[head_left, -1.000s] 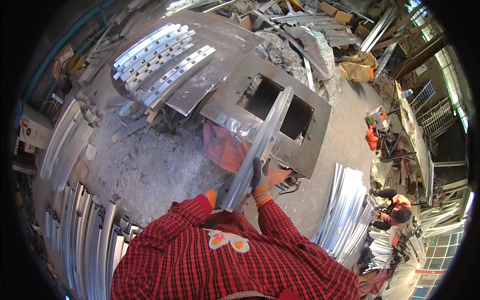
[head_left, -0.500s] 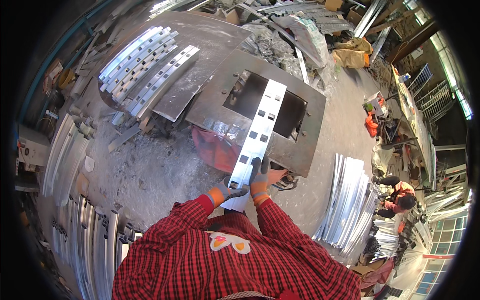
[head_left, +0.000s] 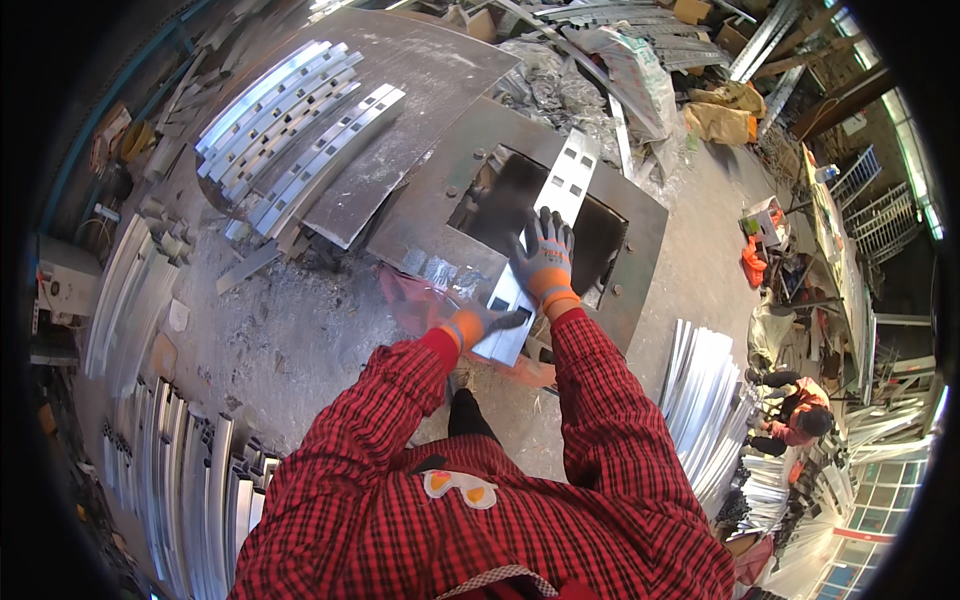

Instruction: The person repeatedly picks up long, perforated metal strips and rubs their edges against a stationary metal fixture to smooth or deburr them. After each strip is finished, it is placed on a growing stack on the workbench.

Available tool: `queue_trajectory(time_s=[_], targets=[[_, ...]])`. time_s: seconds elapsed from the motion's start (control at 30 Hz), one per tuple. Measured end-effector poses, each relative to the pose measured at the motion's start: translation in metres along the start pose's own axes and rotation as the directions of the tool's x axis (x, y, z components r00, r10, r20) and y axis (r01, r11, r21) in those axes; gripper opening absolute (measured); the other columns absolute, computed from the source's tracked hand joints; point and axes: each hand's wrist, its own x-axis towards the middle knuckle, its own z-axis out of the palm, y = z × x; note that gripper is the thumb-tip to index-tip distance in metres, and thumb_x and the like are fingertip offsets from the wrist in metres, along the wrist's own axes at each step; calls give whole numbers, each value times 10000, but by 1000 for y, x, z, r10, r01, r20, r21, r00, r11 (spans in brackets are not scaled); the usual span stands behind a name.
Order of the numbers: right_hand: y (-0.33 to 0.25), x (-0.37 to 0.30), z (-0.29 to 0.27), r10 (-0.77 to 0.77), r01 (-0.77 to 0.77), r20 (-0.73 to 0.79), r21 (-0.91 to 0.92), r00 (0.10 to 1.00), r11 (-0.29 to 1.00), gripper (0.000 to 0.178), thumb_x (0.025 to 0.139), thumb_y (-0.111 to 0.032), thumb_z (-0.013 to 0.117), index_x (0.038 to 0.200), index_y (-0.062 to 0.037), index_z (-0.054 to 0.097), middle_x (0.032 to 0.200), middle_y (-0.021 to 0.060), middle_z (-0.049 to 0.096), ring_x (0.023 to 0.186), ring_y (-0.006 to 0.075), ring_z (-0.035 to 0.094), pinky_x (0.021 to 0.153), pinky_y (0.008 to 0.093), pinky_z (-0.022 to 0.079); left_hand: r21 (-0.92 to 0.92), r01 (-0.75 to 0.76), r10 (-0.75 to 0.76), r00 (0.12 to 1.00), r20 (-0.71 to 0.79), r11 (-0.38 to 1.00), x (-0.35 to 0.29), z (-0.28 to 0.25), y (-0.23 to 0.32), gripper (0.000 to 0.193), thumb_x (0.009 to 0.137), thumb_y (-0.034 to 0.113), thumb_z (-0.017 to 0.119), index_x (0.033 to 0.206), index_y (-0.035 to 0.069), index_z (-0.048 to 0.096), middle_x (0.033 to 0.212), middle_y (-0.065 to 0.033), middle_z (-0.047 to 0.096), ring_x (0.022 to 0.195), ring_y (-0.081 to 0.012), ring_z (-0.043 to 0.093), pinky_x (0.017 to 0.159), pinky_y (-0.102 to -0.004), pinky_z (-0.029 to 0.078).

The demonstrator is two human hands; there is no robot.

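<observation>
A long silver metal profile [head_left: 567, 178] with square cut-outs lies aslant across a steel bench [head_left: 420, 215] with a big rectangular opening. Both hands wear grey gloves with orange cuffs. My left hand [head_left: 478, 323] grips the profile's near end from its left side, thumb over the top face. Farther up, my right hand [head_left: 545, 258] rests flat on the profile with its fingers spread. The profile's far end reaches past the opening's far edge. Beneath my right palm, part of the profile is hidden.
Several punched profiles [head_left: 290, 130] lie on a metal plate [head_left: 430, 75] at the far left. Long profiles stand in bundles at left [head_left: 190, 480] and a pile [head_left: 700, 400] lies at right. A person [head_left: 800, 410] crouches beyond it. Plastic sheeting [head_left: 550, 90] lies behind the bench.
The profile has slid away from my body, farther over the bench opening. My right hand has moved forward from the near part and now lies flat with fingers spread. Both arms reach out more.
</observation>
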Motion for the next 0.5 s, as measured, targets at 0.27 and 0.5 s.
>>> queue_trajectory(time_s=[0.27, 0.5], targets=[[-101, -143, 23, 5, -9, 82, 57, 997, 998, 767, 955, -531, 495, 1530, -41, 363, 1592, 221, 316, 1486, 419, 244, 1226, 555, 87, -93, 29, -22, 998, 66, 995, -127, -33, -146, 720, 729, 371, 897, 1282, 22, 597, 1167, -91, 685, 1037, -164, 625, 913, -335, 512], [-131, -195, 27, -19, 0, 166, 112, 986, 994, 775, 947, -524, 509, 1534, -43, 351, 1604, 234, 275, 1500, 431, 190, 1219, 589, 47, 61, 132, -133, 991, 7, 989, -192, -41, -164, 695, 749, 319, 889, 1294, 9, 589, 1202, -113, 685, 1086, -187, 638, 957, -357, 505]])
